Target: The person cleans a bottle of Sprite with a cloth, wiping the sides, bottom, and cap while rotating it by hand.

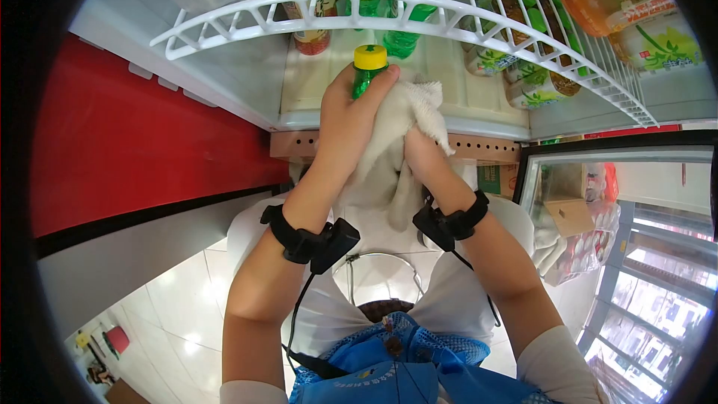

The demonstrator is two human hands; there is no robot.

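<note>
A small green bottle with a yellow cap [369, 57] stands upright in my left hand [345, 116], whose fingers wrap round it. Only its neck and cap show above my thumb. My right hand [424, 151] is closed on a white cloth [400, 116], bunched against the bottle's right side and hanging down between my wrists. Both hands are at the front edge of the fridge's bottom shelf [351, 90]. Behind the bottle, on that shelf, are a green bottle [402, 39] and a bottle with reddish contents [312, 39].
A white wire shelf [359, 16] with large bottles on it curves above my hands. Several patterned bottles [535, 90] sit at the right of the bottom shelf. The glass door [621, 153] is swung out on the right. A red panel [149, 142] lies left.
</note>
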